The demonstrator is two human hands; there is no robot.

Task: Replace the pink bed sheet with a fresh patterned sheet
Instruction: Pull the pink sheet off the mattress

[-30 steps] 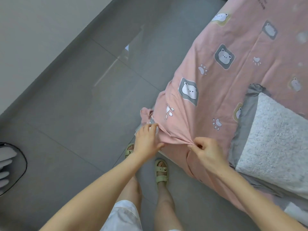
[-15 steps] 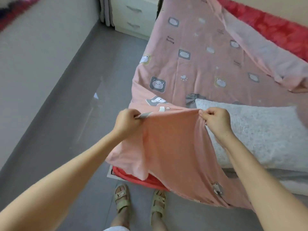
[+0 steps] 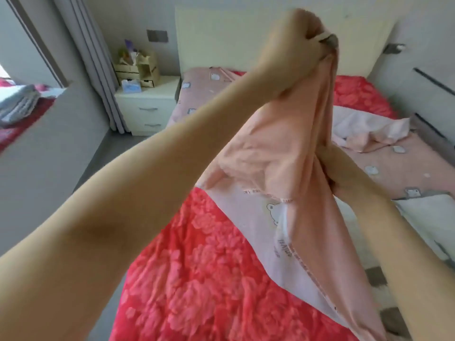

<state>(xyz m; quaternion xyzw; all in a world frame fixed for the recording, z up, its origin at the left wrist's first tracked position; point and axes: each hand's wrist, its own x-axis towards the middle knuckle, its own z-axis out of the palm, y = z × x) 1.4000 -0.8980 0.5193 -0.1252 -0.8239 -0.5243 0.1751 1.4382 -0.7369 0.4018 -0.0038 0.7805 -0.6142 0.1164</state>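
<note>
Pink bed sheet (image 3: 270,156): one corner lifted high over the bed, the rest trailing to the far and right side.
Left hand (image 3: 295,40): raised, fist clamped on the sheet's corner.
Right hand (image 3: 344,168): lower, just right of the hanging fold, fingers closed on gathered cloth.
Red floral cover (image 3: 197,267): exposed, near left.
Nightstand (image 3: 147,104): far left.

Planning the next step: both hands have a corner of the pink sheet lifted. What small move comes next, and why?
Probably pull the gathered corner of the pink sheet toward the covered far side of the bed. The left hand grips it high, the right hand lower. The red floral cover is bare nearby, yet the sheet still covers the part by the headboard.
</note>
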